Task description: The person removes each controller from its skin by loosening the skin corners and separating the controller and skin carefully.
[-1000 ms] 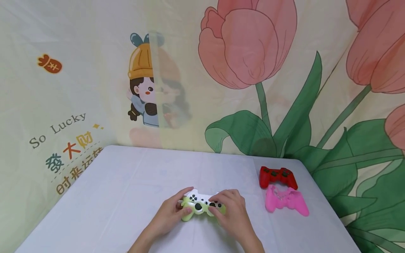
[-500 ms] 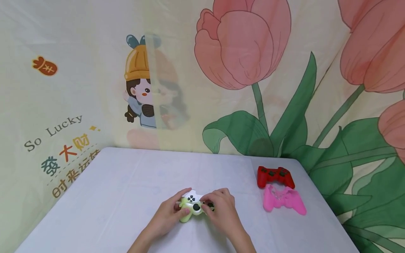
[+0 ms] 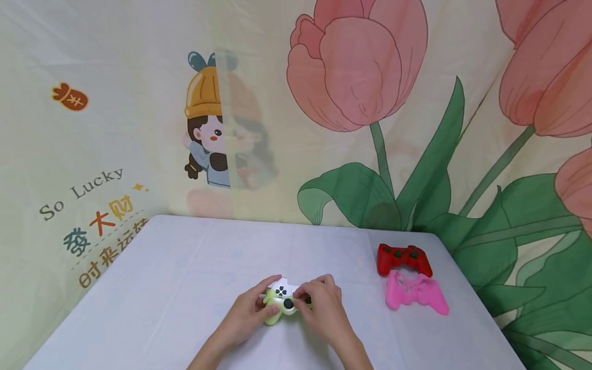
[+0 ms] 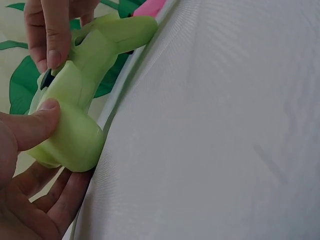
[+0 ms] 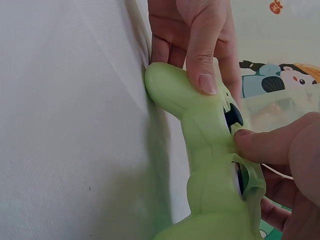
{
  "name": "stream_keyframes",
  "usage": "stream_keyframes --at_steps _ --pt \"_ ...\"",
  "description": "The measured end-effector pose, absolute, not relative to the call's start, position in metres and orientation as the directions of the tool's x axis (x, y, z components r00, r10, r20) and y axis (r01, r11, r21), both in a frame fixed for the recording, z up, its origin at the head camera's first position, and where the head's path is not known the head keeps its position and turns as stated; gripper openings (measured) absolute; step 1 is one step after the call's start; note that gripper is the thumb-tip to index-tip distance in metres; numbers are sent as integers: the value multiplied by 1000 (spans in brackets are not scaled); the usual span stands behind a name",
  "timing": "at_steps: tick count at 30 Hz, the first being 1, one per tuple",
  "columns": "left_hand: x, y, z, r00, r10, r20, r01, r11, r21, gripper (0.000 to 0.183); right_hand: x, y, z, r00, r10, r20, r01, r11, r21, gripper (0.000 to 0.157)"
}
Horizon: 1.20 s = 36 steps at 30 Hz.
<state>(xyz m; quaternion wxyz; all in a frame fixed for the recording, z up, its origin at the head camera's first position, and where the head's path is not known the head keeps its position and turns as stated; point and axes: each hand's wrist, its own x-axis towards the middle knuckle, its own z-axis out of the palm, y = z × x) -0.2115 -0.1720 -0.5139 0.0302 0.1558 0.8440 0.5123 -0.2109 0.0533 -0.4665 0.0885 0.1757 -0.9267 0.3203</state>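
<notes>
A white game controller (image 3: 282,289) with black buttons and sticks sits partly inside a light green silicone cover (image 5: 207,130). My left hand (image 3: 245,312) holds its left grip, thumb on top and fingers underneath. Near the middle, between the two sticks, my right hand (image 3: 325,310) pinches the cover's edge between thumb and fingers. The cover wraps the lower grips, while the controller's white upper part stays bare in the head view. My right hand hides most of the controller's right half there.
On the right of the white-covered table (image 3: 199,267) lie a red game controller (image 3: 386,261) and, just in front of it, a pink silicone cover (image 3: 416,294). A printed cloth (image 3: 259,205) hangs behind the table.
My right hand has shifted left from the controller's right side to its middle and now pinches the cover's edge. My left hand keeps its hold.
</notes>
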Motion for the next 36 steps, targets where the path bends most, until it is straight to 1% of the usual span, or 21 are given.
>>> stream_keyframes --at_steps 5,14,23,30,36 --pt "-211 -173 -515 -947 302 109 233 412 881 69 -211 51 -468 -913 -271 304 -401 726 -558 16" --pt "-213 -173 -516 -946 303 113 241 431 870 76 -209 48 -471 -927 -239 290 -369 730 -576 18" --pt "-210 -172 -512 -948 291 127 247 424 871 74 -207 51 -472 -908 -274 318 -417 679 -604 20" --pt "-211 -172 -511 -952 284 117 238 439 866 75 -205 53 -472 -928 -265 261 -371 615 -696 22" --pt "-213 -172 -511 -952 290 102 227 438 870 75 -204 57 -470 -924 -306 228 -372 594 -713 22"
